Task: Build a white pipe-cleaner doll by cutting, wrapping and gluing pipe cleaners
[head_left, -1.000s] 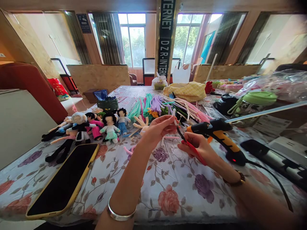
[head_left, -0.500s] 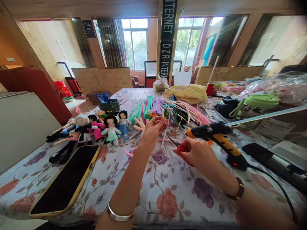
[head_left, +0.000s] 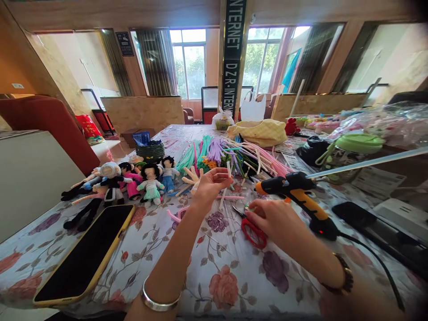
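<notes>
My left hand (head_left: 216, 185) is closed, pinching a white pipe cleaner (head_left: 228, 168) that stands up between thumb and fingers; a pale length also hangs below the hand. Scissors with red handles (head_left: 254, 232) lie on the flowered cloth, blades pointing up and left. Over their handles rests my right hand (head_left: 267, 218), its bent fingers out of the loops and thumb and forefinger slightly apart. A small green and white bit shows by its fingertips, too small to name. Behind the hands spreads a heap of coloured pipe cleaners (head_left: 216, 150).
Right of my hands stands a black and orange glue gun (head_left: 297, 191) with a long glue stick and cable. At left are a phone (head_left: 85, 254) and several small dolls (head_left: 150, 180). A green-lidded jar (head_left: 356, 147) and a yellow checked pouch (head_left: 259, 132) stand farther back.
The scissors have gone from my right hand's grip to lying flat on the cloth, and the fingers have loosened. My left hand keeps its pipe cleaner, which now stands more upright.
</notes>
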The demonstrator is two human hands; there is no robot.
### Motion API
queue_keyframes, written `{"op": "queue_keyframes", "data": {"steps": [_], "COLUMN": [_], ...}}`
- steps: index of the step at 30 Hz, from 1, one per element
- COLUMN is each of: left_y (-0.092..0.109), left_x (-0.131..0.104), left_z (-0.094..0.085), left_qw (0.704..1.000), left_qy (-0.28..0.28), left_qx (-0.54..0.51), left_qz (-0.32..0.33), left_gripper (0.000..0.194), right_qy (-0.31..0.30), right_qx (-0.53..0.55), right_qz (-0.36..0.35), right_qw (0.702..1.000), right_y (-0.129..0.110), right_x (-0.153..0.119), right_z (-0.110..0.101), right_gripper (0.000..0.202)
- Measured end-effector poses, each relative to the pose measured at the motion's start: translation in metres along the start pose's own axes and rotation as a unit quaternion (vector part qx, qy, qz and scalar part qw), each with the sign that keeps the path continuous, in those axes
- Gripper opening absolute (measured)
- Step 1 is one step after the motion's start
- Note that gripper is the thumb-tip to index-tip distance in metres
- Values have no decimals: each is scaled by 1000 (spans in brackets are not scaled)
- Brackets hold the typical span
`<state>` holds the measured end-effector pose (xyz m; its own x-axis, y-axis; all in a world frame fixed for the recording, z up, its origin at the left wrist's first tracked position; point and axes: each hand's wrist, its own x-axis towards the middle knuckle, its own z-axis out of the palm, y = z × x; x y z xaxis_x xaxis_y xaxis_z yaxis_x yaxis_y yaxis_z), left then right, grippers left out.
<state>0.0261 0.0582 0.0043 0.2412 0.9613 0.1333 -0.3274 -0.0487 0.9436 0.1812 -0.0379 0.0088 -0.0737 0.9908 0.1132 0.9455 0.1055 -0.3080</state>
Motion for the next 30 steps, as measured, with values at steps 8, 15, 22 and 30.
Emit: {"op": "queue_keyframes", "data": {"steps": [8, 15, 22, 30], "left_y": [8, 7, 7, 24], "left_x": [-11, -11, -10, 5], "left_z": [14, 13, 10, -21], "left_qw": [992, 982, 976, 921], "left_qy": [-97, -141, -153, 134], "left_qx": [83, 124, 155, 350], "left_qz": [-24, -34, -26, 102], "left_gripper": [35, 34, 35, 28], "right_qy": [93, 125, 96, 127], "right_qx": [378, 523, 559, 571], "right_qz": [-7, 1, -4, -22], "right_qw": [921, 843, 823, 811], "right_y": [16, 20, 18, 17], "right_x": [17, 23, 23, 24], "right_z": [-1, 1, 5, 5], "right_gripper": [34, 32, 31, 29]}}
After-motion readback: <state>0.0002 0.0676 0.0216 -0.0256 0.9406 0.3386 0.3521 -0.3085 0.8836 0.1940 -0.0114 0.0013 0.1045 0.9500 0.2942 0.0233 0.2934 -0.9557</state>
